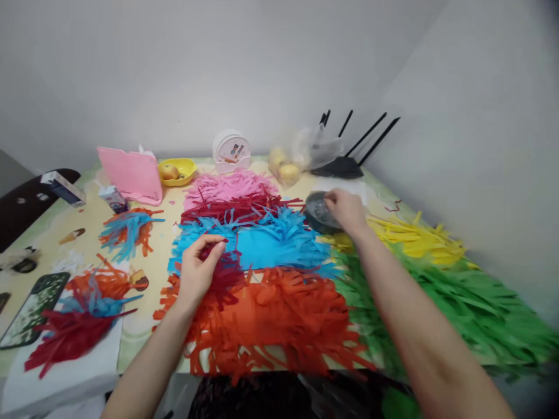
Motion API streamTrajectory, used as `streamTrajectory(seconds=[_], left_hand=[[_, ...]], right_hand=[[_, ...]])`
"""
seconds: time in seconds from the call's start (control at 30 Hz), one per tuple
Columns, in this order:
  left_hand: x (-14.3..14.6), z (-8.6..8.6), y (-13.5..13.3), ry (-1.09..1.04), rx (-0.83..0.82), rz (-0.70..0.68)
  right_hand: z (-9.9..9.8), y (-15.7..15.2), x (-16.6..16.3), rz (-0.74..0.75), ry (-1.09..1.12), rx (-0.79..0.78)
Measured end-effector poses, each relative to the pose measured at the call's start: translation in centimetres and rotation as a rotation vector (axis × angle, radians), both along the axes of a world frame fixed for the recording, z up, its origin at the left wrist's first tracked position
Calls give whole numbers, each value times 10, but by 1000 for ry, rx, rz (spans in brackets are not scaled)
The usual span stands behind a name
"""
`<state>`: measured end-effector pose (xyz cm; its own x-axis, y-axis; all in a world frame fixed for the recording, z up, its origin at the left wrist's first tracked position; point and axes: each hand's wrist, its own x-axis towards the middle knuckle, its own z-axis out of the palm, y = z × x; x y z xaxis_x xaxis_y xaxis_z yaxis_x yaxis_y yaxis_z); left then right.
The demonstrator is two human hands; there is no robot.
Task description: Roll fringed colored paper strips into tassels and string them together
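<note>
My left hand hovers over the orange fringed paper, fingers pinched round a bundle of dark red paper strips. Just beyond it lie blue fringed paper, a dark red row and a pink row. My right hand reaches forward and rests its curled fingers on a dark grey round dish at the far right of the blue paper. What the fingers hold, if anything, is hidden.
Green fringed paper and yellow strips fill the right side. Loose strip bundles lie at left, near a phone. At the back stand a pink case, a yellow bowl, a white tub, bagged fruit and a router.
</note>
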<state>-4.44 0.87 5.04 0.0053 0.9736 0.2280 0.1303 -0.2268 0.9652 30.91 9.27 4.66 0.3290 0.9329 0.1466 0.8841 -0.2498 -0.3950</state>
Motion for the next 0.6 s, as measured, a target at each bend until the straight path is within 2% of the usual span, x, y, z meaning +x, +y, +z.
streamTrajectory(seconds=[0.07, 0.13, 0.17, 0.23, 0.3, 0.37, 0.5, 0.6], left_hand=[[2, 3, -4, 22, 30, -14], [5, 6, -9, 36, 56, -40], [6, 8, -12, 41, 71, -52], [7, 12, -19, 51, 104, -76], [7, 15, -27, 64, 142, -97], [7, 18, -36, 84, 180, -112], [3, 20, -53, 139, 256, -107], [1, 22, -64, 256, 350, -92]], right_hand=[[14, -25, -36, 102, 90, 125], [25, -57, -81, 364, 429, 295], [29, -74, -104, 493, 561, 305], [32, -102, -142, 645, 723, 295], [31, -122, -166, 690, 816, 279], [28, -133, -178, 671, 912, 258], [23, -144, -182, 624, 1075, 210], [22, -150, -184, 630, 1090, 194]])
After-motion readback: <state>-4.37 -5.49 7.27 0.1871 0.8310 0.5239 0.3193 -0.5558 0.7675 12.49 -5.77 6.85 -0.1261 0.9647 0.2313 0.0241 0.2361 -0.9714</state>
